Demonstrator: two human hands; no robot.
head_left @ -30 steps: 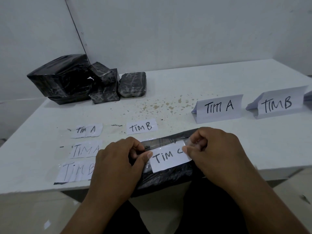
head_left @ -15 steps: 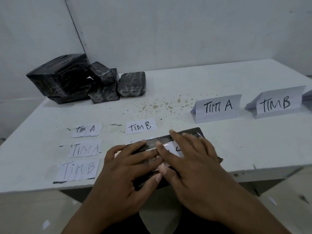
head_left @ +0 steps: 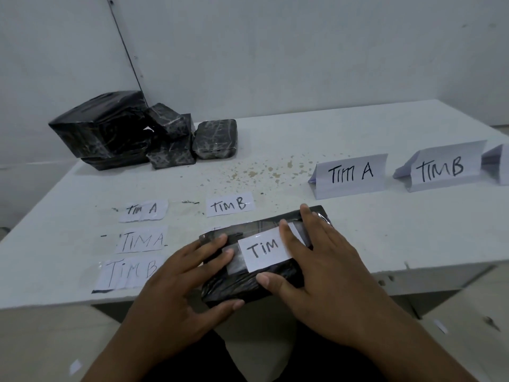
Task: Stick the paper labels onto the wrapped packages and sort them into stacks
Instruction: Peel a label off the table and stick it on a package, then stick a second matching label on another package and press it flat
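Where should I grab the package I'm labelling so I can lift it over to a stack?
Take the black package by its two short ends, one hand from each side. It lies flat and long across the table edge, its near side overhanging, and an end grip keeps fingers off the fresh label.

The label point(head_left: 264, 250) on the package point(head_left: 248, 288) reads "TIM"; the right hand point(head_left: 322, 274) hides what follows. The left hand point(head_left: 181, 296) covers the end of the nearest loose label point(head_left: 124, 274). A third folded sign point(head_left: 498, 164) is cut off by the right edge, its writing unseen.
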